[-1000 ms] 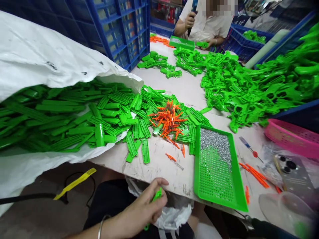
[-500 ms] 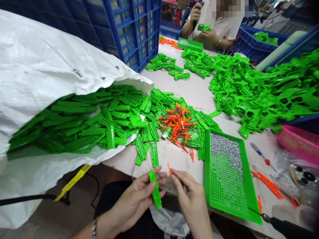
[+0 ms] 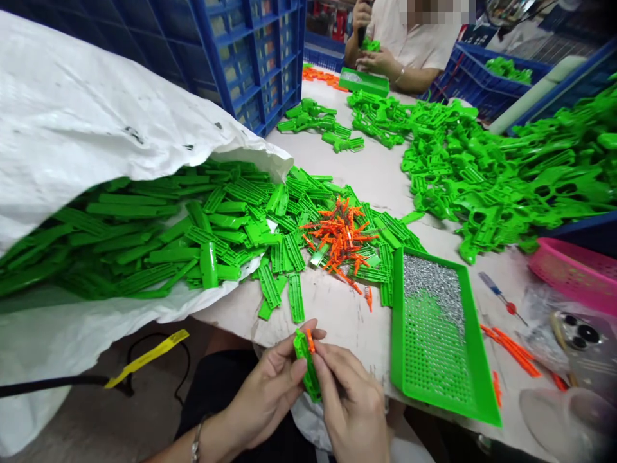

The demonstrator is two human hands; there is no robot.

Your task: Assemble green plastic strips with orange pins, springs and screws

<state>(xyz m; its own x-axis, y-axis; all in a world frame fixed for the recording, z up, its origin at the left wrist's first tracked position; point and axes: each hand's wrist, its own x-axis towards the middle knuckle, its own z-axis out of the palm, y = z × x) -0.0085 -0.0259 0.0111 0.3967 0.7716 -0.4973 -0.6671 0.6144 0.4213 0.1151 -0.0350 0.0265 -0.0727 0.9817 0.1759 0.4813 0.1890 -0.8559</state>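
Note:
My left hand [image 3: 263, 392] grips a long green plastic piece [image 3: 308, 370], held tilted above my lap at the table's front edge. In my right hand [image 3: 354, 392] a small orange part [image 3: 310, 341] is pinched, right against the upper end of the green piece. Beyond the hands lies a heap of orange parts [image 3: 342, 235] on top of loose green pieces [image 3: 295, 297]. More green pieces [image 3: 130, 225] fill the open white sack at the left.
A green tray [image 3: 484, 379] of small metal bits stands right of my hands. Behind it are a green gun-shaped pile [image 3: 482, 167], a screwdriver [image 3: 501, 296] and a pink basket [image 3: 573, 270]. Blue crate [image 3: 255, 58] at back; a person [image 3: 409, 45] works across the table.
My right hand has moved left and brought the orange part against the green piece. The other person's hands have shifted to the left, and the whole view has moved slightly.

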